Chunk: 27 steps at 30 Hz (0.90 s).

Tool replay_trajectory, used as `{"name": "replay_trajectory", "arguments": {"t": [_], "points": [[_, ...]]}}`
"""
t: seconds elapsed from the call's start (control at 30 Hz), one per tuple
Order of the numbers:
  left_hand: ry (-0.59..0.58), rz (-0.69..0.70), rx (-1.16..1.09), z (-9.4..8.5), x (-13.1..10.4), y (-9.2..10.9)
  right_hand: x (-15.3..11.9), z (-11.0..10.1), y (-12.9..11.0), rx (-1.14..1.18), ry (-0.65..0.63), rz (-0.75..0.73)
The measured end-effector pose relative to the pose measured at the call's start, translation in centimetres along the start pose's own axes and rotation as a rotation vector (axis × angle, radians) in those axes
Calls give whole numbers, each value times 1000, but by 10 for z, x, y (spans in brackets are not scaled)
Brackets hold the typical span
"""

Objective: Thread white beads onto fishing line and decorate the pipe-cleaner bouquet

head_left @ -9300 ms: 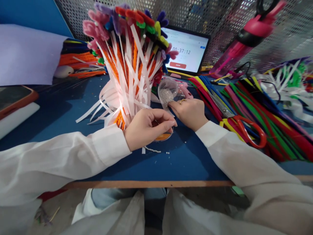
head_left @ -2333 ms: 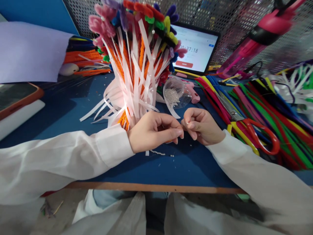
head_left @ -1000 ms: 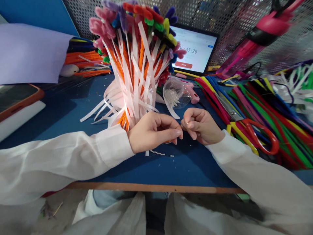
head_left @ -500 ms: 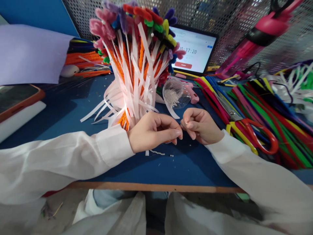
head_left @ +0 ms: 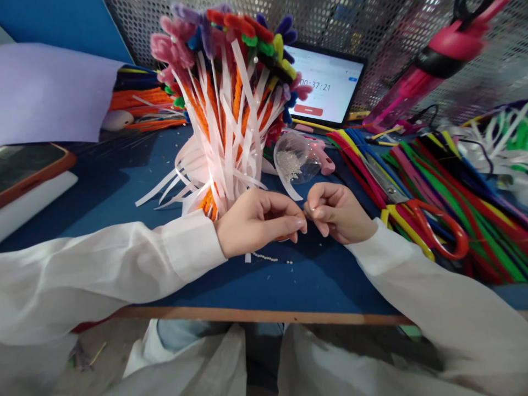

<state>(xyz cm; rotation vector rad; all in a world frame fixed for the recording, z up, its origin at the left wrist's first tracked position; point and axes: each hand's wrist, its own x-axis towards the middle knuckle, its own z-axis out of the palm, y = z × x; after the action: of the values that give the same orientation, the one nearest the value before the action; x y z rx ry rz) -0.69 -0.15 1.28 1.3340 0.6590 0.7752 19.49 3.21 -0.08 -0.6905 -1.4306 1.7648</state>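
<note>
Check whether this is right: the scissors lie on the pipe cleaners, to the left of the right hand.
Not quite: the head view shows the scissors to the right of the right hand, not to its left. They do lie on the pipe cleaners.

- Pale speck (head_left: pixel 314 209): at right hand's (head_left: pixel 339 213) fingertips; too small to identify.
- Bead string (head_left: pixel 265 257): short, whitish, flat on tabletop (head_left: pixel 231 289), near side of left hand (head_left: pixel 260 221).
- Loose beads (head_left: pixel 289 262): close together, just right of string's end.
- Clear container (head_left: pixel 308 169): tilted, whitish beads (head_left: pixel 290 163) pooled inside, beyond both hands.
</note>
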Motion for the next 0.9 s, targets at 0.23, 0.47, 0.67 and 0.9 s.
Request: {"name": "replay_trajectory", "arguments": {"t": [0.23, 0.47, 0.67, 0.9], "points": [[17, -8, -11, 1, 0, 1, 0, 1, -1, -4, -15, 2], [48, -12, -66, 2, 0, 0, -1, 2, -1, -22, 4, 9], [95, -22, -101, 3, 0, -1, -1, 2, -2, -10, 5, 14], [88, -22, -60, 4, 1, 1, -1, 2, -2, -32, 18, 20]]}}
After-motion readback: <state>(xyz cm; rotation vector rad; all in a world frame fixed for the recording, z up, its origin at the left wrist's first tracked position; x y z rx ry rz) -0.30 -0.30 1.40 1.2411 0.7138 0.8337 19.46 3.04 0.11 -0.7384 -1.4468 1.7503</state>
